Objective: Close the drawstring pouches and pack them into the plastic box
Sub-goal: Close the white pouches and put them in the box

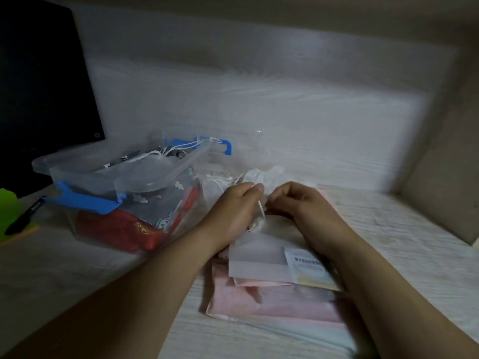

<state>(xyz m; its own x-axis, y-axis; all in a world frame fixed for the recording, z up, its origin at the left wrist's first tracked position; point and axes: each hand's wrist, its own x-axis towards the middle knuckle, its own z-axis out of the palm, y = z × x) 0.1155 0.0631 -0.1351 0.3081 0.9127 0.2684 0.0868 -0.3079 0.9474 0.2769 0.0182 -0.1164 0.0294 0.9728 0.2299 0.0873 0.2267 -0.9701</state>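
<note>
Since the white pouch point(259, 260) mouth isn't cinched yet, step = closing | left hand point(234, 203) fingers pinch the cord point(261, 209), set to draw it | right hand point(298, 200) fingers curled on the gathered mouth, likely as anchor | pouch sits on pink stack point(272, 304), near-centre worktop point(77, 275) | plastic box point(124, 198) left, part-filled, within easy reach.

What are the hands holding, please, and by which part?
The white translucent drawstring pouch, at its gathered mouth: the left hand pinches its thin white cord, and the right hand appears to pinch the mouth beside it.
</note>
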